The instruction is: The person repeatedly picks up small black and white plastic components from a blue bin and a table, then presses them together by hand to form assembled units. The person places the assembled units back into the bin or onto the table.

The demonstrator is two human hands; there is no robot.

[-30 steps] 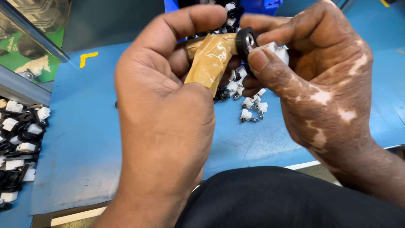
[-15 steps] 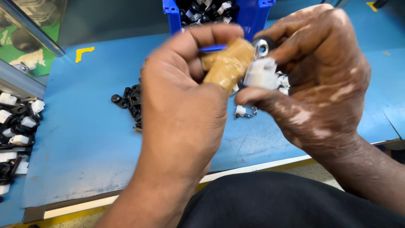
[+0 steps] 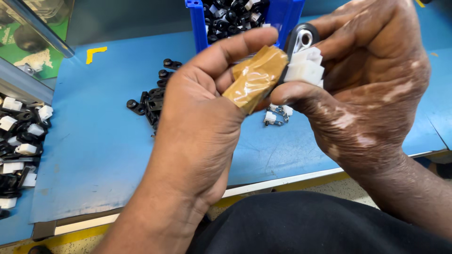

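Pinching a white plastic connector block with black ring-ended clip (image 3: pixel 303 59), the right hand (image 3: pixel 367 89) is closing tight above the blue counter (image 3: pixel 94 141), while the left hand (image 3: pixel 197 122), tape-wrapped thumb (image 3: pixel 256 77) steadying it, is bracing the piece

One view only, from my head, tipped steeply down and forward over my lap. It sits very close: my left hand (image 3: pixel 197 127) and right hand (image 3: pixel 362 84) fill the middle of the frame. Past them I look across the blue mat (image 3: pixel 94 155) to the blue bin (image 3: pixel 245 19) at the top edge. The near table edge (image 3: pixel 282 181) runs under my wrists, and my dark trousers (image 3: pixel 310 226) fill the bottom. No second view overlaps it.
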